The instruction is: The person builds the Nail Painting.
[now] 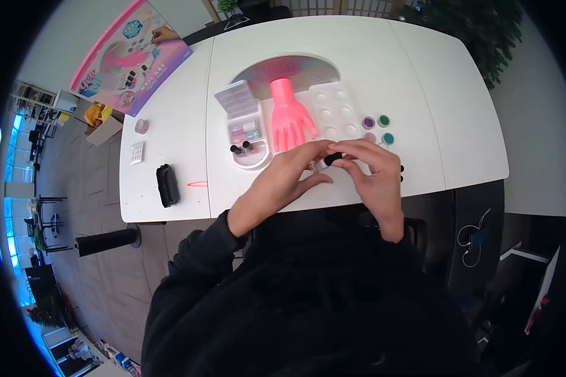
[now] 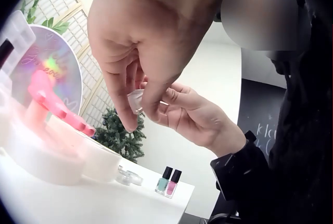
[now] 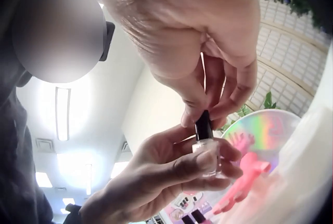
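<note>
Over the table's front edge, my left hand holds a small clear nail polish bottle between thumb and fingers. Its black cap is pinched by the fingertips of my right hand from above. Cap and bottle meet in the right wrist view, with the bottle nearly upright. Just beyond my hands, a pink model hand stands on a white base, fingers toward me. Two black-capped bottles sit in the base's left tray. A teal bottle and a pink bottle stand to the right.
A white palette with round wells lies right of the model hand, beside several glitter pots. An iridescent panel rises behind. Leftward are a black pouch, pink tweezers, a small jar and a nail art box.
</note>
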### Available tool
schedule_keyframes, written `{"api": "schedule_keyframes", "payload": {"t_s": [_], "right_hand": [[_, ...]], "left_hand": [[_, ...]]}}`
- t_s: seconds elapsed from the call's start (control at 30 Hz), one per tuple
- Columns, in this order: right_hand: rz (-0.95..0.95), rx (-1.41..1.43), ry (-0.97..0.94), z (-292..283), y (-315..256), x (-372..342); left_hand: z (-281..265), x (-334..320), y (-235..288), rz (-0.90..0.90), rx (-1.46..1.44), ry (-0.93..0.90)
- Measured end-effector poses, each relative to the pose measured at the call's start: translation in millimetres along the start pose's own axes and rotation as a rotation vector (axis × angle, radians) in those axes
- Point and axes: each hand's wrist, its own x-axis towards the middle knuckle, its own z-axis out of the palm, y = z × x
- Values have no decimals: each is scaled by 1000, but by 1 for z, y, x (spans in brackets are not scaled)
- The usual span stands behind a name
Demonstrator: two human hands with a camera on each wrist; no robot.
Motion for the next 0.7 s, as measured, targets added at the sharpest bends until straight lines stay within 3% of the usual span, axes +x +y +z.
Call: {"api": "schedule_keyframes", "payload": {"t_s": [0.17,0.23,0.33,0.47,0.7], "right_hand": [[-28,-18,-44,12,2,9],[30,199,-133,10,12,14],[92,268,-159,16,15,17],[111,288,-162,27,12,16],[162,220,-201,31,16,14]], "left_hand": [[-11,-3,-3,-80,-32,38],[-17,-7,-3,-95,-101,10],[-20,-12,-7,-19,-178,69],[-34,-16,-11,-71,11,81],[-46,-17,-7,-210,-251,223]]}}
